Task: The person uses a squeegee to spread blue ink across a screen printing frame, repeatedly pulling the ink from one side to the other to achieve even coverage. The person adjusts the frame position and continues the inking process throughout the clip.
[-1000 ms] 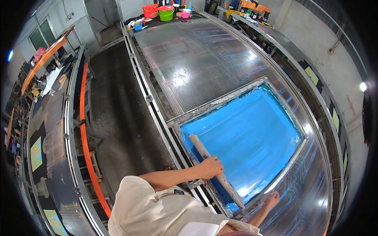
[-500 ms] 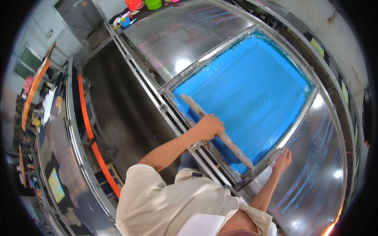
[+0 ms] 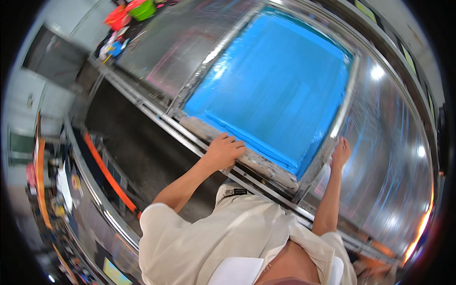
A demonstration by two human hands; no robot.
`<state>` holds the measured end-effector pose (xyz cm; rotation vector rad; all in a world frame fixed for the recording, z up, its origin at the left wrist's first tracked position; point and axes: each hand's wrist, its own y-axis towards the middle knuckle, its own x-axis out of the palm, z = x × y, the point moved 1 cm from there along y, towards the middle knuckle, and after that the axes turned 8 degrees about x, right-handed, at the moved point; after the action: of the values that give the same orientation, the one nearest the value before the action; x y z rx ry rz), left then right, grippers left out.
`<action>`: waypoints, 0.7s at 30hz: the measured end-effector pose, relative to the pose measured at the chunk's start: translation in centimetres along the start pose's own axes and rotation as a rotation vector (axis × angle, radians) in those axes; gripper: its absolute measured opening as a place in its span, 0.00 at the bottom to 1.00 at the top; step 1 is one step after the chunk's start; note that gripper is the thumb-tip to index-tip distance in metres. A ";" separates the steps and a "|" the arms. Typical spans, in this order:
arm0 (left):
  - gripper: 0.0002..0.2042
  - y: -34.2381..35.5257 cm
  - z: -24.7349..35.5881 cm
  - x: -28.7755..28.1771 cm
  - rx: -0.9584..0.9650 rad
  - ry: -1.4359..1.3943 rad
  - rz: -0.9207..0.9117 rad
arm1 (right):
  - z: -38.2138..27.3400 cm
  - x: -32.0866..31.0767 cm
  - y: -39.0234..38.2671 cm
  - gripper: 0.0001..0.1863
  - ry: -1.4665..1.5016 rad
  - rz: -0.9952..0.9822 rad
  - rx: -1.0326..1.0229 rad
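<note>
A screen-printing frame point(image 3: 343, 116) lies across the metal table, its mesh covered with bright blue ink point(image 3: 270, 90). Along its near side rests a worn, paint-stained squeegee point(image 3: 266, 165), with a ridge of thicker blue ink beside it. My left hand point(image 3: 224, 151) is closed over the squeegee, left of its middle; the palm side is hidden. At the frame's right side my right hand point(image 3: 340, 153) has its fingers curled against the edge, apart from the squeegee.
Metal rails point(image 3: 156, 122) run along the table's near edge. Shiny tabletop point(image 3: 380, 137) with blue and pink lines extends right. Far left stand a red bucket point(image 3: 117, 19) and a green basin point(image 3: 141, 9). An orange strip point(image 3: 108, 168) edges another table behind a dark floor point(image 3: 142, 137).
The squeegee has moved toward me and left, onto the near side of the frame, with my left hand on it. The view has turned; my right hand stays at the frame's right side.
</note>
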<state>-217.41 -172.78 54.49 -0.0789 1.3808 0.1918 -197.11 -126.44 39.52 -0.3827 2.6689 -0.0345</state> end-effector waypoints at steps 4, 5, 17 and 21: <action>0.16 -0.6 -0.4 0.2 0.030 -0.007 0.056 | -2.9 0.4 -1.5 0.15 -0.067 0.016 0.086; 0.14 -0.4 -0.8 0.0 0.043 0.009 0.077 | -3.7 0.6 -2.1 0.16 -0.086 0.009 0.145; 0.20 17.3 -9.9 2.3 0.219 0.051 0.230 | -6.9 -1.1 -3.4 0.17 -0.302 0.121 0.180; 0.14 31.0 -18.2 5.0 0.275 0.182 0.304 | -7.9 -1.2 -3.7 0.15 -0.321 0.134 0.212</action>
<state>-239.72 -144.92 47.88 0.3524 1.5854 0.2500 -198.53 -129.95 47.51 -0.1272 2.3388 -0.1958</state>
